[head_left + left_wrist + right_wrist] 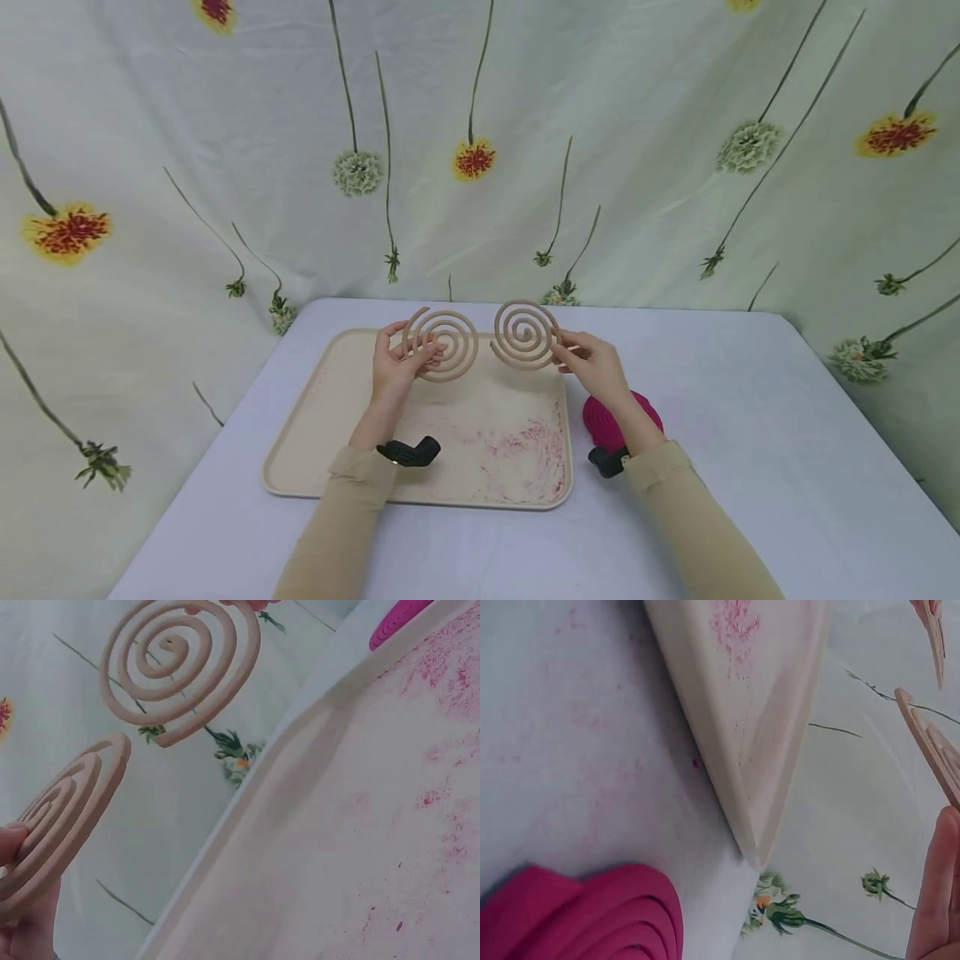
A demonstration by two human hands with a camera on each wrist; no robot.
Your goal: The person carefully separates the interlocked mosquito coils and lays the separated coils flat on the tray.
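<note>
Two tan spiral mosquito coils are held up over the far part of a cream tray (pixel 322 433). My left hand (pixel 394 367) pinches the left coil (pixel 476 348) between thumb and fingers near its left side; in the left wrist view this coil (pixel 90 796) is seen nearly edge-on. My right hand (pixel 597 364) pinches the right coil (pixel 526 335) by its right edge, the flat spiral facing the head camera. The two coils are side by side and apart. In the right wrist view, only a finger (pixel 933 881) and part of that coil (pixel 922 746) show.
Bright pink coils (pixel 600 423) lie on the white table (pixel 735 433) right of the tray, partly under the right forearm. Pink powdery marks (pixel 528 454) cover the tray's right part. A flowered cloth (pixel 637 100) hangs behind the table.
</note>
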